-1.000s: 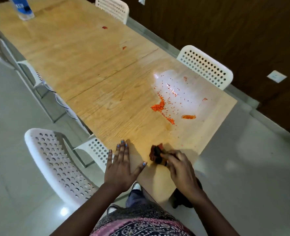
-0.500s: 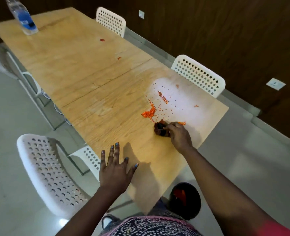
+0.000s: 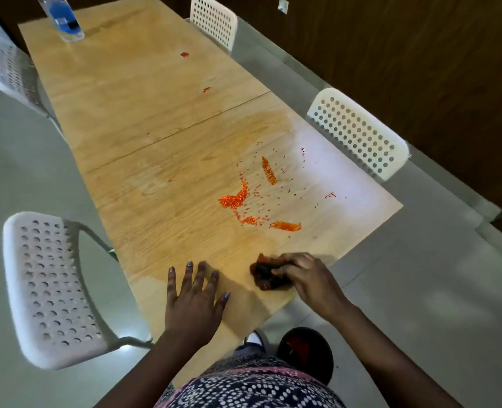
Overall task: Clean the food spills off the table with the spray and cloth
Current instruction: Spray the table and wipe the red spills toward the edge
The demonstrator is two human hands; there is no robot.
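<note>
We note right hand (image 3: 308, 281) gripping cloth (image 3: 268, 276) on table (image 3: 155, 201), lower centre; left hand (image 3: 195, 301) flat, fingers spread. Spill (image 3: 238, 200) at centre, spray (image 3: 62, 17) upper left. Risk: loaded cloth smears crumbs off edge.

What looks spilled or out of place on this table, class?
Orange food crumbs and smears lie scattered over the near end of the wooden table, with two small red spots farther up. The dark cloth in the right hand sits short of them.

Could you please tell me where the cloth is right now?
The dark cloth lies bunched on the table near its close edge, gripped by the right hand.
</note>
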